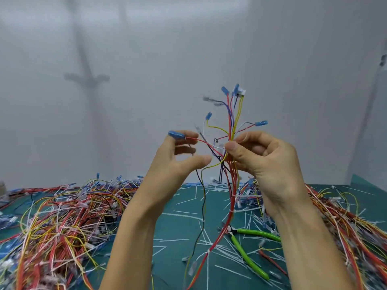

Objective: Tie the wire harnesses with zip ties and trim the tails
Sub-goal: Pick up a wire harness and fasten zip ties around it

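Centre frame, the right hand [261,162] has its grip clamped on the raised wire harness [231,181], which is already tied lower down. The left hand [173,162] nips a blue terminal [175,134], thumb apart. Probably branches are being sorted; next comes a fresh zip tie. Green cutters [257,232] lie lower right on the teal counter [178,227], amid trimmed tails [184,212] and harness piles [62,216]. A white wall [125,80] stands behind.

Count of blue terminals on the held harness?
5 on the harness: two at top, one mid-left, one right, one in the left hand. More may hide behind the right hand.
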Demonstrator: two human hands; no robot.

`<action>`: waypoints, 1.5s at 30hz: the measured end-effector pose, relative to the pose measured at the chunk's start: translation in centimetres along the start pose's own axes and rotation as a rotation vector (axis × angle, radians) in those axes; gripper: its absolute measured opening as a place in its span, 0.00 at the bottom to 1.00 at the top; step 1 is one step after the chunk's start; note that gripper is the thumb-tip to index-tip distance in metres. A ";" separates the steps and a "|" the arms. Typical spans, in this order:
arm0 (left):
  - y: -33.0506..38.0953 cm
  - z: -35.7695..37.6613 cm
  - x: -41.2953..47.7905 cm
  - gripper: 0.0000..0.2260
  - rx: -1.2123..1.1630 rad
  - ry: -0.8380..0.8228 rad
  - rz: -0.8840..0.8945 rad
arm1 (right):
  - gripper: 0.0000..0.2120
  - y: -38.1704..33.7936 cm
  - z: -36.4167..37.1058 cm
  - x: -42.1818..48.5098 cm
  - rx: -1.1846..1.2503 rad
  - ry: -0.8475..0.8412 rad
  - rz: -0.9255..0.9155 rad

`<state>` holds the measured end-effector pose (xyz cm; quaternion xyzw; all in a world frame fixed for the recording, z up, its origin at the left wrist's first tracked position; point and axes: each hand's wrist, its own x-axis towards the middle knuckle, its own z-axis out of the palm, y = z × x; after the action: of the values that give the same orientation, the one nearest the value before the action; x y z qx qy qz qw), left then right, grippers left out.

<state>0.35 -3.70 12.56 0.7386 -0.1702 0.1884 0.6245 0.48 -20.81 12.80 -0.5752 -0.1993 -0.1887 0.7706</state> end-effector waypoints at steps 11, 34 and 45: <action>0.8 0.3 -0.4 0.03 -0.307 -0.062 0.049 | 0.17 -0.3 0.4 -0.1 0.018 0.011 -0.079; 0.0 -3.7 -0.7 0.14 -0.099 0.005 -0.121 | 0.19 -0.8 0.3 0.1 0.397 0.126 0.118; 2.9 -2.0 -1.7 0.08 0.449 -0.157 0.118 | 0.07 -0.7 1.1 -0.3 0.271 0.089 0.085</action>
<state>-2.70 -2.14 14.52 0.8600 -0.2147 0.1997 0.4177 -0.26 -19.94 13.48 -0.4651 -0.1643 -0.1526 0.8564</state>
